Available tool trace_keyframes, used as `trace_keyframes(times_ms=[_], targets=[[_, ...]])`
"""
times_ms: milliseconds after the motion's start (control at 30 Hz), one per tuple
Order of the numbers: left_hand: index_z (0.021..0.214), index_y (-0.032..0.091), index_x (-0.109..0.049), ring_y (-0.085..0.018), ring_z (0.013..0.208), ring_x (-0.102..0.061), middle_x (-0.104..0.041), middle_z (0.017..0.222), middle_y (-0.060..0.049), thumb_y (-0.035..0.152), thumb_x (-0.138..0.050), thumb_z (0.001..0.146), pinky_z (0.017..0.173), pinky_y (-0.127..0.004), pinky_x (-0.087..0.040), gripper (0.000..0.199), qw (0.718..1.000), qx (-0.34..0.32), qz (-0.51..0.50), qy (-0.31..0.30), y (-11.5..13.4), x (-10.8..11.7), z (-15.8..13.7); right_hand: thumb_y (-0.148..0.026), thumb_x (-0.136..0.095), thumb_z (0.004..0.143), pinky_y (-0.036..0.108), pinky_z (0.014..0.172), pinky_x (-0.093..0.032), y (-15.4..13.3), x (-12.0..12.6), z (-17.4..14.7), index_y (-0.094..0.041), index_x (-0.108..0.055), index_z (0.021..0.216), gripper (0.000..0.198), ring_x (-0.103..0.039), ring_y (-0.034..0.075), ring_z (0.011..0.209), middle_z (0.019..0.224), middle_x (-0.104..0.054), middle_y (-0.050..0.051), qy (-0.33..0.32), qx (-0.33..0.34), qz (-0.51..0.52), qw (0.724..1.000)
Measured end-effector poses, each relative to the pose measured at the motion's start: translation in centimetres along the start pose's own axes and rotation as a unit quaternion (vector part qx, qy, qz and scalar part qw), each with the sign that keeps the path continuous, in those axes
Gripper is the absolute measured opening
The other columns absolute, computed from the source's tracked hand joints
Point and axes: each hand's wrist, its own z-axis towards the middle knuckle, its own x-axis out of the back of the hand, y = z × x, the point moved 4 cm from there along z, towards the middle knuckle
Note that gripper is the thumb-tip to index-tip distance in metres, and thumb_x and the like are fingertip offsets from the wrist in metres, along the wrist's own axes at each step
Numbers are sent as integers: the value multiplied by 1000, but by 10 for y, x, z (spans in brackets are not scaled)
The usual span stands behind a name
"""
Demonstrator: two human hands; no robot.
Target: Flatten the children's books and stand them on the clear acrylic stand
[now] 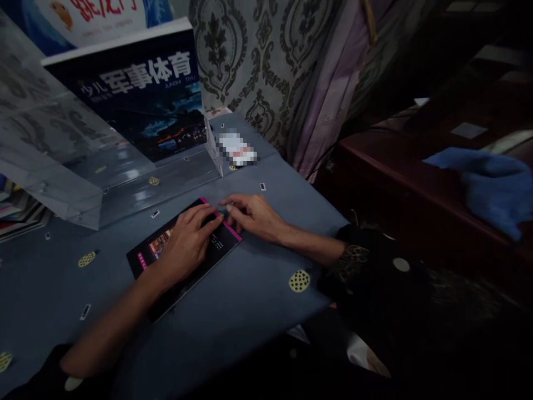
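Observation:
A thin black book (195,275) with a pink edge strip and a small colour picture lies flat and slanted on the table. My left hand (183,239) rests on its cover, fingers stretched out and thumb toward the pink edge. At that edge is my right hand (252,215), its fingers loosely bent and apart with nothing seen between them. Whether its fingertips touch the book is hard to tell. Behind the hands, a dark blue book (137,105) with large white characters stands upright in a clear plastic stand (214,147).
A blue-grey tablecloth (250,300) with pineapple prints covers the table. A blurred-out white item (237,147) lies beside the stand. Several stacked books (20,208) are at the left. To the right are a pink curtain (328,83), dark red furniture (387,172) and a blue cloth (495,183).

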Motion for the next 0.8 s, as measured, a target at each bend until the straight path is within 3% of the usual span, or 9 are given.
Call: trace_keyframes(times_ms=[300, 433, 600, 800], targets=[[129, 23, -62, -29, 131, -48, -58, 135, -12, 7, -43, 94, 105, -55, -46, 42, 998, -8, -44, -37, 27, 0, -8, -18, -47, 95, 23, 61, -49, -2, 5, -1, -14, -68, 115, 29, -60, 10, 60, 73, -69, 0, 63, 15, -19, 998], [128, 24, -63, -29, 131, -47, -56, 136, -13, 16, -46, 98, 106, -55, -44, 36, 998, -20, -38, -50, 31, 2, -8, -19, -46, 97, 29, 79, -53, -6, 1, -4, -18, -66, 120, 30, -67, 15, 85, 97, -74, 4, 21, 69, -64, 995], [129, 22, -63, -30, 124, -50, -57, 131, -13, 31, -51, 99, 104, -53, -45, 34, 998, -29, -24, -57, 36, 5, -6, -25, -42, 101, 41, 102, -48, -8, -9, -7, -15, -59, 130, 35, -61, 22, 115, 121, -69, 11, -59, 173, -125, 975], [128, 22, -64, -28, 116, -54, -61, 126, -12, 29, -49, 99, 101, -51, -46, 33, 998, -24, -18, -57, 37, 5, -4, -26, -35, 104, 46, 109, -41, 3, -19, 13, -22, -56, 135, 38, -54, 23, 129, 138, -63, 10, -89, 167, -187, 964]])
